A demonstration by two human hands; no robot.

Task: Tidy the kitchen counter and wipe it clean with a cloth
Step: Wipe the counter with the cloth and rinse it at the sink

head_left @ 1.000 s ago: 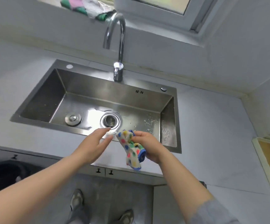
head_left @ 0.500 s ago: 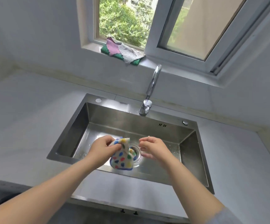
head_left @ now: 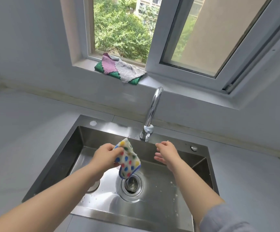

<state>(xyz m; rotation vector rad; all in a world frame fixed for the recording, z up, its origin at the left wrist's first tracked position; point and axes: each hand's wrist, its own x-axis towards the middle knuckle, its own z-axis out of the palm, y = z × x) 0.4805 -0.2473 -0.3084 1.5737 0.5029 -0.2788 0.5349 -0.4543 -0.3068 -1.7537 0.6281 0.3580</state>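
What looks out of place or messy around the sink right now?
White specks litter the stainless steel sink floor by its right wall. A green, pink and grey cloth pile lies rumpled at the windowsill edge.

Sink stopper (head_left: 94, 187) (mostly behind the left hand's (head_left: 105, 156) forearm (head_left: 55, 196))

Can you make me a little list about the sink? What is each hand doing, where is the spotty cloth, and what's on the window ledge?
left hand: grips the spotty cloth
right hand: open, holds nothing, near the base of the tap
spotty cloth: hangs over the sink, above the drain
sink: steel, wet specks on its floor
window ledge: bears a cloth pile, pink, grey and green
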